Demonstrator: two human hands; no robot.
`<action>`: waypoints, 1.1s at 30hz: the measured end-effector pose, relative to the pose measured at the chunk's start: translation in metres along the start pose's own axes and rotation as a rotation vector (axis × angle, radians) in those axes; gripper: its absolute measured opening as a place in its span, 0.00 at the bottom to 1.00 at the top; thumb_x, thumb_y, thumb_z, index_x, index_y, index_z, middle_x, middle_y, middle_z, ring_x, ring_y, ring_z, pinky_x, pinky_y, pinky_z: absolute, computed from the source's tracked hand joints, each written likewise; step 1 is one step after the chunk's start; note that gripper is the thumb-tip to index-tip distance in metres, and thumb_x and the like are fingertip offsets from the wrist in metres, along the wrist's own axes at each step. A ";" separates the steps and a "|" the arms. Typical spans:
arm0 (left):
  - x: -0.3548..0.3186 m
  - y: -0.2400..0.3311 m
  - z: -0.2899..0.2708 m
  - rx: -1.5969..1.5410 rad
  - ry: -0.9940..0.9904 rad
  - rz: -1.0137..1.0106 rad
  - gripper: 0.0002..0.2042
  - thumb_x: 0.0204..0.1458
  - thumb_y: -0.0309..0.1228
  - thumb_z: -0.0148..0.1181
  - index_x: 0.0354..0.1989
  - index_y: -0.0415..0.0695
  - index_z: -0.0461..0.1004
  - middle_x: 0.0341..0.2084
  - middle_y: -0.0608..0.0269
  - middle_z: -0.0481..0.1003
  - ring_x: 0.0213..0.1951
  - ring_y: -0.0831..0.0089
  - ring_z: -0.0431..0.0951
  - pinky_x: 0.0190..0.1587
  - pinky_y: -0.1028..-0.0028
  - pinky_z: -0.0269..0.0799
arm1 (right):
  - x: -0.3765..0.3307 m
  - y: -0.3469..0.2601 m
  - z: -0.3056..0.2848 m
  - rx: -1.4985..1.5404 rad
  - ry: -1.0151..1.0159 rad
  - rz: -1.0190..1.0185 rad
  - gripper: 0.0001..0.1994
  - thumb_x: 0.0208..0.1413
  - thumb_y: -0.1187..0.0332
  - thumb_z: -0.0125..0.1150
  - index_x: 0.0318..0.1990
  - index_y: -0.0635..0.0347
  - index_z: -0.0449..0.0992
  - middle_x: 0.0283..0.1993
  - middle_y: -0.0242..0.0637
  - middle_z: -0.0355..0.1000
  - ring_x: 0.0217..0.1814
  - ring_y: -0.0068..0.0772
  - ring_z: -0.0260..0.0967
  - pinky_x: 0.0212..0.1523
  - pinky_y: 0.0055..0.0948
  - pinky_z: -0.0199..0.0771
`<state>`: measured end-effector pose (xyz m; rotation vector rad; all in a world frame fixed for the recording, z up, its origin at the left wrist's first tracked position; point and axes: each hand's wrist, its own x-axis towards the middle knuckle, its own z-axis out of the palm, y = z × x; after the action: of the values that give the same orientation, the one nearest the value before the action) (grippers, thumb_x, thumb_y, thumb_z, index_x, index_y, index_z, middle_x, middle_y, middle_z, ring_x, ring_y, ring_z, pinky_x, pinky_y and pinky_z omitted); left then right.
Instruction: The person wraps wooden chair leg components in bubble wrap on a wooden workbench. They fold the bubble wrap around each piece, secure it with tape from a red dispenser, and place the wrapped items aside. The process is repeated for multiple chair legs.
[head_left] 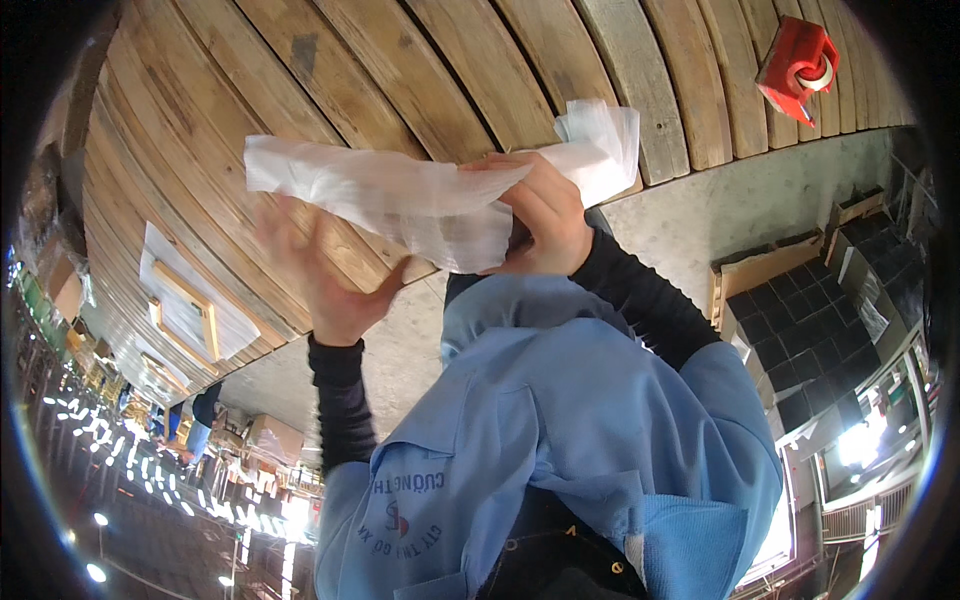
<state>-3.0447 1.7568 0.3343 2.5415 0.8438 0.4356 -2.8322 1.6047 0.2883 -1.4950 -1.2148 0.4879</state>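
Note:
A strip of thin white foam sheet (380, 195) stretches across the wooden slatted table (450, 75) in front of me, folded over on itself. My right hand (550, 215) grips it near its right part, with the fingers curled over the upper edge. Beyond that hand, a folded white end (605, 150) sticks out to the right. Whether anything is wrapped inside, I cannot tell. Below the sheet's left end is my left hand (340, 290), thumb and fingers spread and somewhat blurred, holding nothing.
A red tape dispenser (800, 70) lies at the far right of the table. To the left, wooden pieces (190, 300) rest on another white sheet (235, 325). Boxes of dark blocks (810, 325) stand on the right. Another person (200, 430) is visible at the far left.

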 end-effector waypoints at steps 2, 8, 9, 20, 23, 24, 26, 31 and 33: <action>0.031 0.022 -0.003 -0.001 -0.275 0.205 0.42 0.40 0.37 0.79 0.67 0.49 0.64 0.67 0.63 0.65 0.70 0.62 0.63 0.71 0.29 0.31 | -0.008 0.002 0.001 -0.012 -0.013 0.021 0.42 0.13 0.67 0.86 0.48 0.63 0.76 0.53 0.49 0.75 0.53 0.54 0.74 0.52 0.45 0.77; 0.059 0.012 0.022 -0.141 -0.455 0.457 0.37 0.35 0.36 0.79 0.59 0.55 0.70 0.58 0.71 0.73 0.62 0.64 0.74 0.70 0.29 0.39 | -0.026 0.005 -0.003 0.167 -0.004 0.063 0.39 0.21 0.68 0.88 0.47 0.60 0.72 0.49 0.48 0.75 0.56 0.55 0.74 0.63 0.58 0.68; 0.059 0.010 0.022 -0.191 -0.501 0.456 0.37 0.35 0.36 0.79 0.59 0.54 0.70 0.58 0.70 0.73 0.61 0.63 0.74 0.70 0.31 0.44 | -0.030 0.005 -0.011 0.120 -0.049 0.036 0.40 0.21 0.68 0.88 0.49 0.60 0.71 0.50 0.47 0.74 0.57 0.55 0.73 0.66 0.62 0.64; 0.066 0.043 0.031 -0.346 -0.564 0.526 0.39 0.27 0.28 0.79 0.58 0.52 0.75 0.56 0.64 0.77 0.59 0.55 0.75 0.62 0.51 0.69 | -0.067 0.167 -0.335 -0.858 1.180 0.612 0.21 0.64 0.59 0.58 0.56 0.68 0.71 0.47 0.50 0.72 0.57 0.45 0.65 0.59 0.40 0.65; 0.067 0.044 0.030 -0.291 -0.585 0.535 0.39 0.28 0.28 0.79 0.58 0.52 0.75 0.57 0.66 0.77 0.59 0.56 0.75 0.63 0.50 0.68 | -0.078 0.222 -0.412 -0.784 0.995 1.016 0.26 0.62 0.46 0.59 0.58 0.56 0.76 0.52 0.41 0.73 0.64 0.40 0.60 0.64 0.53 0.55; 0.065 0.044 0.029 -0.282 -0.581 0.530 0.39 0.28 0.28 0.79 0.58 0.52 0.75 0.57 0.66 0.77 0.60 0.56 0.75 0.64 0.50 0.67 | -0.073 0.225 -0.425 -0.410 0.922 1.073 0.27 0.61 0.45 0.62 0.58 0.55 0.76 0.57 0.38 0.70 0.69 0.38 0.54 0.66 0.57 0.52; 0.059 0.044 0.028 -0.264 -0.578 0.509 0.38 0.28 0.28 0.79 0.58 0.52 0.75 0.57 0.66 0.77 0.60 0.56 0.75 0.65 0.49 0.66 | -0.054 0.217 -0.429 -0.005 0.746 1.146 0.28 0.59 0.44 0.65 0.59 0.52 0.75 0.63 0.32 0.66 0.75 0.37 0.47 0.69 0.62 0.47; 0.058 0.047 0.025 -0.249 -0.578 0.490 0.37 0.30 0.28 0.79 0.57 0.53 0.76 0.58 0.66 0.77 0.61 0.56 0.74 0.65 0.49 0.65 | -0.094 0.240 -0.459 -0.052 0.705 1.037 0.27 0.59 0.47 0.66 0.64 0.39 0.74 0.67 0.24 0.67 0.72 0.36 0.55 0.70 0.57 0.50; 0.054 0.049 0.022 -0.242 -0.583 0.456 0.37 0.31 0.28 0.78 0.58 0.54 0.76 0.58 0.66 0.76 0.61 0.56 0.74 0.65 0.49 0.65 | -0.093 0.215 -0.426 -0.197 0.659 0.872 0.27 0.59 0.52 0.66 0.65 0.41 0.74 0.69 0.25 0.68 0.64 0.35 0.64 0.67 0.50 0.58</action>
<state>-2.9705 1.7481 0.3478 2.4121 -0.0031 -0.0821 -2.4290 1.3461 0.2039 -2.1056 -0.0553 0.3797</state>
